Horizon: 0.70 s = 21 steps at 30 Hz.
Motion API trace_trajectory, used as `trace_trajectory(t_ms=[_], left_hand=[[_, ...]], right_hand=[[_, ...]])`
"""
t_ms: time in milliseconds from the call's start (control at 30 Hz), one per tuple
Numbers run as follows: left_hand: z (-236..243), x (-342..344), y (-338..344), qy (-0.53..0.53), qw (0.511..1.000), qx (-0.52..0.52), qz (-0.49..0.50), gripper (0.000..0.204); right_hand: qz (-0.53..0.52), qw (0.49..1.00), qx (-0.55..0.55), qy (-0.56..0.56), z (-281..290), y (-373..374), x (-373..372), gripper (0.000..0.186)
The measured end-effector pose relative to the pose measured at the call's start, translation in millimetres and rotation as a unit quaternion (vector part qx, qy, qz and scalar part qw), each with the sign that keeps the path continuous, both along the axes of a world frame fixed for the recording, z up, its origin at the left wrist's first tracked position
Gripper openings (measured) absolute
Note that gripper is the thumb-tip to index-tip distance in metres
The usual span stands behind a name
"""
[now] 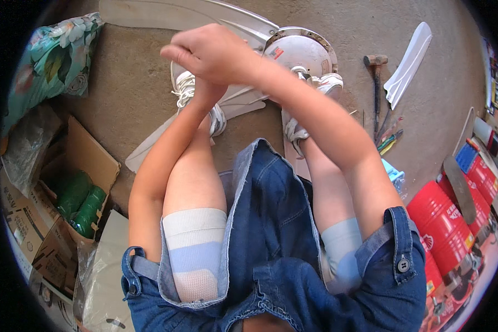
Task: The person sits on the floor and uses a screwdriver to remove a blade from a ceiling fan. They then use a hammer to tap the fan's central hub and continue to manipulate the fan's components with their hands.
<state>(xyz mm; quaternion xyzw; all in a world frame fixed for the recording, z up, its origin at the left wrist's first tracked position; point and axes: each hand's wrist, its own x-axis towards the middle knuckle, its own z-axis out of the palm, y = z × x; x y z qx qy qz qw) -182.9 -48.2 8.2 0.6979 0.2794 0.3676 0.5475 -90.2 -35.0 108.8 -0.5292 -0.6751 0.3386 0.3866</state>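
My right hand (207,52) is raised over my shoes, its forearm crossing to the left. The fingers look curled and slightly blurred, and what lies in them is hidden. My left hand (209,91) comes up beneath it at the crossing, and its fingers are out of sight behind the right hand. Below both hands, a white fan blade (166,15) and more long blades lie on the floor around my feet. Next to my right shoe (329,83) is a round white fan housing (301,50) with a rim of small holes.
At right lie a hammer (377,77), a loose white blade (408,66) and coloured-handled tools (392,139). Red drums (437,221) stand beyond. At left are a floral bag (55,61) and an open cardboard box (94,149) with green rolls (86,207) inside.
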Motion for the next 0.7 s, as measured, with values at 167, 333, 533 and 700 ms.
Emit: trace_trajectory(t_ms=[167,333,533,700], left_hand=[[-0.6,4.4,-6.9,0.01,1.0,-0.002,0.016,0.022],[-0.2,-4.4,-6.5,0.019,1.0,-0.005,0.024,0.02],[0.0,2.5,-14.4,0.02,1.0,-0.01,0.022,0.019],[3.8,-5.0,-10.0,0.028,0.999,-0.009,0.02,0.017]], right_hand=[[-0.275,0.954,0.117,0.028,-3.0,-31.5,-17.0,0.035],[0.137,0.987,-0.026,0.085,1.8,-32.9,13.8,0.033],[-0.207,0.967,0.137,0.056,-2.6,-48.4,-13.6,0.034],[-0.015,0.996,0.027,0.08,1.3,-30.8,1.9,0.04]])
